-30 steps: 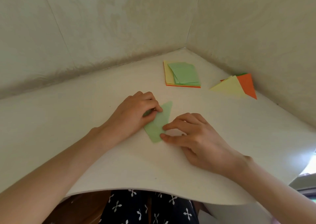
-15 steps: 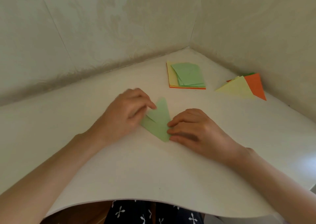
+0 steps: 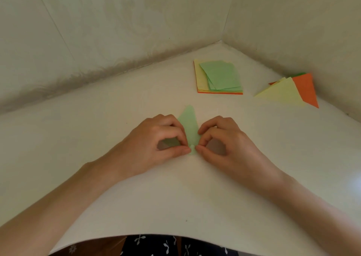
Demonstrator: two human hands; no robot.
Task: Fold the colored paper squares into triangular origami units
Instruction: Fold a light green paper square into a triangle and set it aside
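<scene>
1. The left hand point(image 3: 156, 144) has its fingers curled, with thumb and forefinger pinching the near end of a narrow, pointed folded light green paper point(image 3: 189, 125). Part of that paper shows under the curled fingers.
2. The right hand point(image 3: 224, 144) is curled the same way, its thumb and forefinger pinching that near end from the other side.
3. The folded light green paper lies on the white bench point(image 3: 175, 197) between both hands, pointing away toward the wall corner.
4. Farther back rests a stack of square paper sheets point(image 3: 218, 76): green on top, yellow beneath, orange lowest.
5. Right of the stack, near the wall, a pale yellow paper triangle point(image 3: 281, 91) overlaps an orange paper triangle point(image 3: 305, 87).
6. Dark cloth with a white flower print point(image 3: 166, 246) shows below the bench's near edge.
</scene>
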